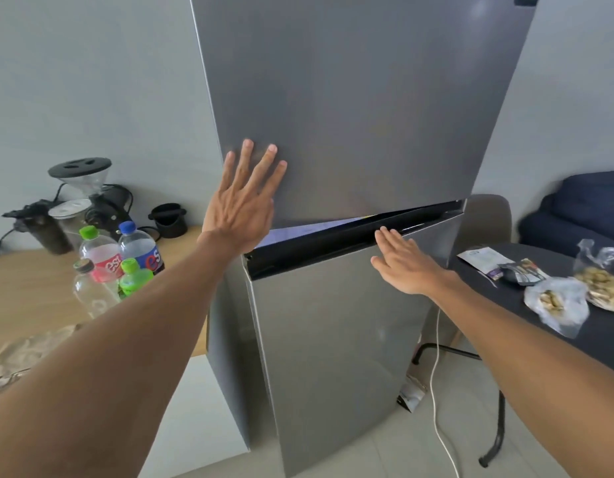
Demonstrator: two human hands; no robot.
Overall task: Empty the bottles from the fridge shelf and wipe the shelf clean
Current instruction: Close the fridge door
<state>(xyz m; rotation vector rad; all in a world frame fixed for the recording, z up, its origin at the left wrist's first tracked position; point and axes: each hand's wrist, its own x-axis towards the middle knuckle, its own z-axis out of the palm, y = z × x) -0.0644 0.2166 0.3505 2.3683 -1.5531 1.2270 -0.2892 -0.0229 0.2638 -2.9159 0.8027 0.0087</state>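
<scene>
A tall grey fridge fills the middle of the view. My left hand (241,205) lies flat with fingers spread on its upper door (360,108), near that door's lower left corner. My right hand (403,262) is open, fingertips at the dark handle groove along the top of the lower door (336,346). A narrow gap shows between the two doors, wider at the left. Several plastic bottles (121,260) with green and blue caps stand on the wooden counter (26,291) to the left. The shelf inside is hidden.
A coffee grinder (83,194) and a black cup (169,219) sit at the back of the counter, and a crumpled clear bag (26,350) near its front. At right, a dark table (546,301) holds bags of snacks (557,301) and leaflets. A white cable (436,391) hangs beside the fridge.
</scene>
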